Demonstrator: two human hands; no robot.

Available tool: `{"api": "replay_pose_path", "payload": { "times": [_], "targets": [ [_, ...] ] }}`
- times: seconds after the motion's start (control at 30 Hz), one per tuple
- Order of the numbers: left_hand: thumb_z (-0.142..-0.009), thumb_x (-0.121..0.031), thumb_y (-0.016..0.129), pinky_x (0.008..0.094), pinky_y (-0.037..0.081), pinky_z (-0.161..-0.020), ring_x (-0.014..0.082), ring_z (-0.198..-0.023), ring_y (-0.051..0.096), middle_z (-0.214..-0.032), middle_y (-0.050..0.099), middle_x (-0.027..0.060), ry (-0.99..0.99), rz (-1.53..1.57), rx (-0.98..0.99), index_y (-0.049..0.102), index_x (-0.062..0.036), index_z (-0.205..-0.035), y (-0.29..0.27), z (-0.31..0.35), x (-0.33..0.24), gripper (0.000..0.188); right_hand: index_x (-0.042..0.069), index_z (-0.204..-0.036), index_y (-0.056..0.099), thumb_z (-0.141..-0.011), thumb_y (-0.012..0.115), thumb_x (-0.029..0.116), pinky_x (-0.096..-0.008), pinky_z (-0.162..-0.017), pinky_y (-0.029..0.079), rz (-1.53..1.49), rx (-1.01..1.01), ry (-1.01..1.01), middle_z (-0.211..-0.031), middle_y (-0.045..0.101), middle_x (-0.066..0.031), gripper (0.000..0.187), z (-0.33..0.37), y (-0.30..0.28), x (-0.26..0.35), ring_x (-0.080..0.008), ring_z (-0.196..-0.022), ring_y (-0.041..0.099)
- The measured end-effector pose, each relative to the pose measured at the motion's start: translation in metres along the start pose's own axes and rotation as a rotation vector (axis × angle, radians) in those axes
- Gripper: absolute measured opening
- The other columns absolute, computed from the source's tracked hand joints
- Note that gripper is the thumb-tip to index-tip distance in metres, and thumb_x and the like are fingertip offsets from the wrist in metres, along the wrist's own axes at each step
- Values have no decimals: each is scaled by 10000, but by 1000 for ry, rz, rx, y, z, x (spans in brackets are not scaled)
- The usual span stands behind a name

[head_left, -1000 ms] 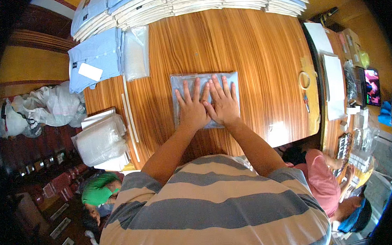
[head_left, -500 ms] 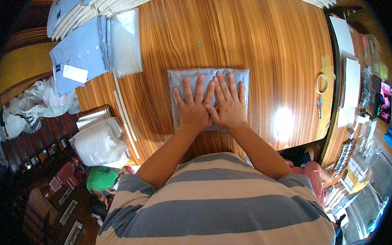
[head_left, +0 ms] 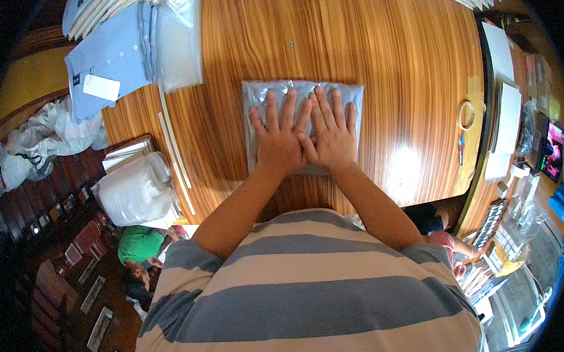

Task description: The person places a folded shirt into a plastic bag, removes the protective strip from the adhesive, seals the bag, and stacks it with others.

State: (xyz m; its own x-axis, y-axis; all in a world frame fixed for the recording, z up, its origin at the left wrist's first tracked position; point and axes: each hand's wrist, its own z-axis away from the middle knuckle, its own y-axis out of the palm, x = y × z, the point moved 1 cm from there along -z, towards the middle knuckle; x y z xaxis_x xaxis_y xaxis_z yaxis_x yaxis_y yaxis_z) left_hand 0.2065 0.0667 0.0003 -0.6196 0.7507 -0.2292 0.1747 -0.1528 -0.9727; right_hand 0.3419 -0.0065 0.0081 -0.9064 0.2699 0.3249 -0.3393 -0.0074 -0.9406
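Note:
A folded grey-blue garment in a clear plastic bag [head_left: 252,102] lies flat on the wooden table [head_left: 403,57], just in front of me. My left hand [head_left: 279,138] rests palm down on its left half, fingers spread. On the right half lies my right hand [head_left: 332,135], also flat with fingers apart. The two hands meet near the thumbs at the middle of the bag and hide much of it. Neither hand grips anything.
Folded blue shirts [head_left: 116,57] with a white tag stand at the far left beside clear plastic bags [head_left: 179,48]. Near the right edge are a tape roll [head_left: 466,114] and a red-and-blue tool [head_left: 461,149]. A person in green [head_left: 140,243] sits low at left.
The view has shifted slightly, so the table things sit higher in the picture. Both hands stay flat on the bagged garment, with the fingers a little more spread.

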Motion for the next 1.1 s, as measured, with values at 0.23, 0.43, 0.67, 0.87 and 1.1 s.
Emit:
{"api": "replay_pose_path", "payload": {
  "times": [0.23,0.43,0.67,0.87,1.1],
  "targets": [
    [-946,-527,556,826,78,-1153,527,-1573,187,-1730,269,173,12,38,-24,406,-189,-1635,3,1,4,782,76,-1651,336,-1024,412,622,-636,-1277,81,56,-44,-30,-1756,234,-90,835,0,-1,0,-369,-1629,136],
    [-948,-436,619,732,93,-1225,476,-1585,206,-1722,277,185,-15,342,-55,412,-108,-1616,-14,-1,12,773,60,-1652,316,-1043,398,604,-627,-1282,71,-28,-100,-62,-1751,243,-97,821,1,1,-5,-376,-1623,149],
    [-924,-415,690,596,137,-1288,365,-1611,201,-1745,235,137,-48,102,-25,441,-51,-1580,-13,25,57,791,158,-1638,376,-1033,518,567,-622,-1265,197,-25,-201,-204,-1699,312,-189,744,-14,-13,30,-424,-1579,255],
    [-841,-614,746,604,148,-1285,360,-1615,182,-1751,224,120,-70,141,-41,421,-116,-1605,-14,24,48,968,145,-1498,578,-1009,562,563,-615,-1220,309,48,-262,-139,-1599,426,-254,644,-45,9,31,-511,-1508,334],
    [-852,-666,724,652,186,-1255,391,-1606,201,-1742,250,129,-49,225,-137,406,-137,-1615,-15,29,49,982,114,-1365,693,-1018,586,464,-564,-1147,426,20,-277,-125,-1498,538,-253,504,-54,-19,7,-482,-1386,504]
  ]
}}
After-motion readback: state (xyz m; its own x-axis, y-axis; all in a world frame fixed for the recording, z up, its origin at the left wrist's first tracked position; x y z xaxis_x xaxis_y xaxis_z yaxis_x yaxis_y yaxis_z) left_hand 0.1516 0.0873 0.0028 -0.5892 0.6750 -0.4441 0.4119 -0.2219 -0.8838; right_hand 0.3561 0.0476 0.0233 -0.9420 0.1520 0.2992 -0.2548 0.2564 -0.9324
